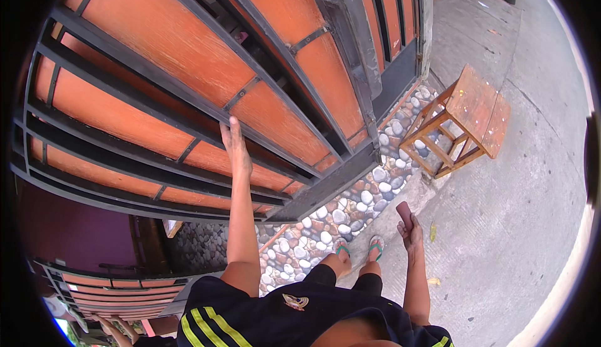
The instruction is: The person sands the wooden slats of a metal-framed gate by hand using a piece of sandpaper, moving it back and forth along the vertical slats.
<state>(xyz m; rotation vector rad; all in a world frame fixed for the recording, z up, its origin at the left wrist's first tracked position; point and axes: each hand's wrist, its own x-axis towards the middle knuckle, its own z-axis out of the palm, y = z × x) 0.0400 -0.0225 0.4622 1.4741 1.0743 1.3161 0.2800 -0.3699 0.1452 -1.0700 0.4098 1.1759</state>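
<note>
**Palm on the gate, small dark object in the other hand**

At the far left, the orange gate [188, 90] fills most of the view, its panels framed by dark metal bars that curve with the lens. The left hand [236, 150] is up against it, fingers stretched out flat and close together, palm pressed on an orange panel just beside a dark crossbar. It grips nothing; it is an open-handed push or rest on the panel.

To do this well, my judgement is that the palm wants to sit on the sturdy bar rather than on the thin panel, with the arm kept straight and the weight coming from the shoulder, feet planted clear of the gate's lower edge.

Moving right, the gate's dark bottom rail runs down to a strip of rounded pebbles [341, 212] set in the ground, grey, white and rust-coloured. The person's feet in green sandals [358, 247] stand at the edge of that strip.

Further right, the right hand [412, 229] hangs low over the concrete, fingers curled around a small dark reddish object [405, 212] that sticks up above the thumb; I cannot tell what it is.

Far right, a worn wooden stool [466, 118] lies tipped on the pavement [501, 234], well apart from both hands.
</note>
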